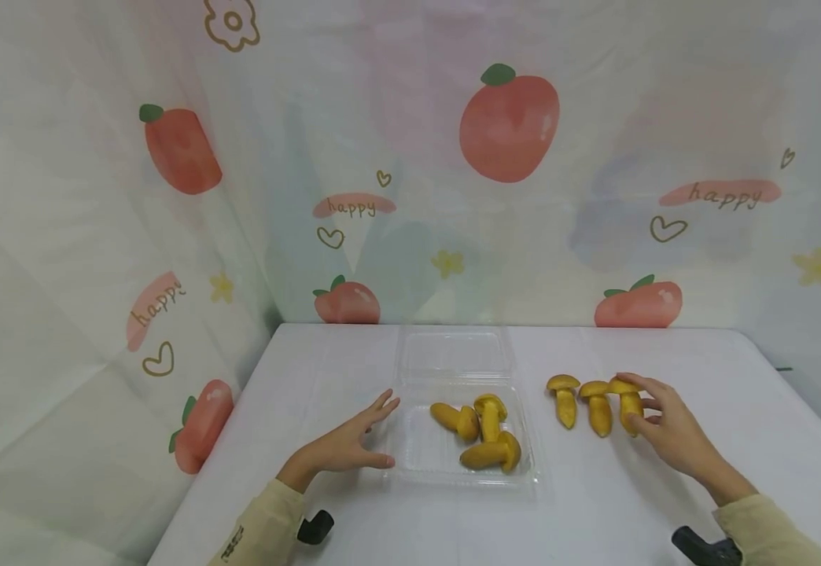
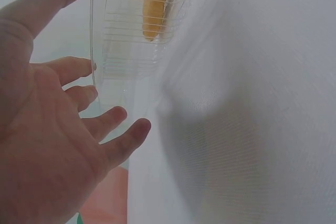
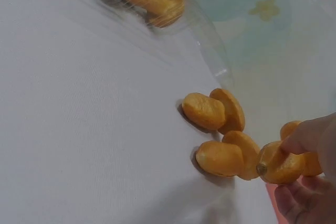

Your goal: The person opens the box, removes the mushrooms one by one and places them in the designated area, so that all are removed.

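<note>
My right hand (image 1: 671, 428) pinches a yellow-brown mushroom (image 1: 631, 405) between thumb and fingers, at the right end of a short row. Two more mushrooms, one in the middle (image 1: 598, 409) and one at the left (image 1: 564, 401), lie just beside it. In the right wrist view the pinched mushroom (image 3: 281, 163) shows its stem end toward the camera. My left hand (image 1: 343, 440), fingers spread, is at the left side of a clear plastic box (image 1: 410, 464). Three mushrooms (image 1: 490, 417) lie inside the box.
The box's clear lid (image 1: 456, 352) lies folded open toward the back of the white table (image 1: 354, 358). A patterned cloth backdrop (image 1: 410, 259) rises along the table's back and left side. Dark wrist-camera parts (image 1: 316, 527) sit near both sleeves.
</note>
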Tool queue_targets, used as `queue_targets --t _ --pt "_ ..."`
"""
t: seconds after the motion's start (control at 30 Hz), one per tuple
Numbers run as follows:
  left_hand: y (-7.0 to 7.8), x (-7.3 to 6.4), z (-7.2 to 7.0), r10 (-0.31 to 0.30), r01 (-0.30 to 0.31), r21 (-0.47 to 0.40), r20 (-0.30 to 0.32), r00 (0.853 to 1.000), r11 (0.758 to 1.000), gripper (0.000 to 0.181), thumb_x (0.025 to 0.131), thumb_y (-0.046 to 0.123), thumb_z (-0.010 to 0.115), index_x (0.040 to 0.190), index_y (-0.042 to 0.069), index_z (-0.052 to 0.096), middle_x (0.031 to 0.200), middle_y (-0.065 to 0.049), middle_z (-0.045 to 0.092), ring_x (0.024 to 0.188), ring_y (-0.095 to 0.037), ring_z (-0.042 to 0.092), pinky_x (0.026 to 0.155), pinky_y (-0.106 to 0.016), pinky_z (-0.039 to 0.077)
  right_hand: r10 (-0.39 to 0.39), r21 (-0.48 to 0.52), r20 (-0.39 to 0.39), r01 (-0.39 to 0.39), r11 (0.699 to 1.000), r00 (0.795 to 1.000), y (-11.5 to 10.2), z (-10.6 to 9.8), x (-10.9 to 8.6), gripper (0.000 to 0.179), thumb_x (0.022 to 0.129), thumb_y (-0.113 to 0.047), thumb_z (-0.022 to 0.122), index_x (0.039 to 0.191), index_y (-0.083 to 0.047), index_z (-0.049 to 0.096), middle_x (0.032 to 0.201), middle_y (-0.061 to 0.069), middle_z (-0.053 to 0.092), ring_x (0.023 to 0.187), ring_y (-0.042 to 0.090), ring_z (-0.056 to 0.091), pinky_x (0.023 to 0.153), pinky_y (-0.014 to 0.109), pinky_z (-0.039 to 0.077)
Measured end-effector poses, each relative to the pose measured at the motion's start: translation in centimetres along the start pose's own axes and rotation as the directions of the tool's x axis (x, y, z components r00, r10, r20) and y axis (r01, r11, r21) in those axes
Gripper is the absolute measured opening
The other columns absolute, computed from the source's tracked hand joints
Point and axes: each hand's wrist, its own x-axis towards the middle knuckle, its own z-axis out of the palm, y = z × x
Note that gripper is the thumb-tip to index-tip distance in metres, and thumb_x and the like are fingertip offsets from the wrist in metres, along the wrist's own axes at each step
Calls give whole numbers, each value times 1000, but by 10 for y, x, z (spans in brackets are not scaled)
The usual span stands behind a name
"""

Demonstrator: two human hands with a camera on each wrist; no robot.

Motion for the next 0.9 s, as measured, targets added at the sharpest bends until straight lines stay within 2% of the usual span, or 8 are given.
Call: queue_targets --t 0.07,0.13,0.2,0.37,0.53,0.67,0.8,0.9 --pt "0 0 0 -4 4 5 -3 1000 1000 94 90 24 76 163 11 17 173 -12 -2 159 -38 7 120 -64 28 14 5 6 -14 1000 1000 4 0 0 58 88 9 64 144 3 48 139 28 51 114 2 47 75 5 47" --pt "0 -1 0 -13 13 9 -7 1000 1000 94 90 25 76 163 12 18 173 -11 -2 159 -37 7 121 -63 27 32 16 15 -32 999 999 7 0 0 58 90 8 64 145 4 47 139 29 51 116 16 53 74 5 47" --pt "1 -1 0 -13 13 14 -9 1000 1000 94 90 24 76 163 12 18 173 -11 -2 159 -37 6 121 -63 25 47 15 23 -47 999 999 11 0 0 57 92 5 64 145 5 46 140 30 50 117 19 52 75 3 45" --pt "3 -1 1 -15 15 20 -6 1000 1000 95 90 25 76 163 12 18 173 -11 -1 159 -36 6 123 -64 21 47 10 13 -47 999 999 23 -3 0 56 91 2 68 143 6 47 138 30 53 107 -20 32 78 -3 37" --pt "4 -1 1 -15 15 19 -9 1000 1000 95 90 25 76 163 13 18 173 -11 -1 159 -36 6 123 -64 22 53 8 23 -54 999 998 31 -5 2 56 91 4 67 143 6 47 134 28 56 105 -24 28 78 -3 37" --pt "2 0 1 -14 15 31 -14 1000 999 95 89 25 76 163 13 18 173 -11 -1 159 -36 6 123 -65 21 104 -2 64 -104 995 993 32 -5 4 57 92 3 64 146 6 44 136 30 54 117 6 47 77 0 40" --pt "1 1 1 -11 11 28 -14 1000 1000 96 89 26 76 163 13 17 173 -11 -1 159 -36 6 122 -65 21 164 -8 111 -164 986 980 34 -3 6 58 95 1 60 148 7 39 142 33 47 125 47 40 89 25 54" --pt "1 0 0 -10 10 14 -8 1000 1000 95 90 25 76 163 13 17 173 -11 -2 159 -36 5 122 -65 22 182 -7 132 -183 983 974 37 -1 5 58 95 0 59 149 8 38 144 34 45 128 50 37 90 25 53"
